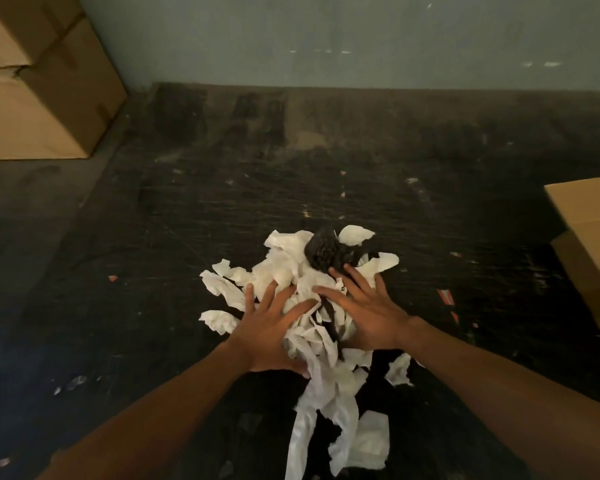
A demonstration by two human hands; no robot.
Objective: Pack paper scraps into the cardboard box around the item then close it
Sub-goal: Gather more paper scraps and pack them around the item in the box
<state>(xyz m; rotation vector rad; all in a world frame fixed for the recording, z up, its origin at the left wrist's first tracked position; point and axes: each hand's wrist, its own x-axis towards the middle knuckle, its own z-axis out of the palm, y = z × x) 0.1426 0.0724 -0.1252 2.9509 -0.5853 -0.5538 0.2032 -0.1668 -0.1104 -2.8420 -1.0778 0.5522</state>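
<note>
A heap of white torn paper scraps (284, 275) lies on the dark floor in front of me, with long strips trailing toward me. A dark, rough lump (324, 251) sits at the far side of the heap. My left hand (271, 323) presses flat on the left side of the heap, fingers spread. My right hand (364, 313) lies flat on the right side, fingertips touching the dark lump's near edge. A cardboard box (593, 244) stands at the right edge of the view, only partly visible.
Large stacked cardboard cartons (39, 84) fill the far left corner against the pale wall. The dark floor mat (222, 188) is scuffed and dotted with small paper bits. Bare grey floor lies left of the mat.
</note>
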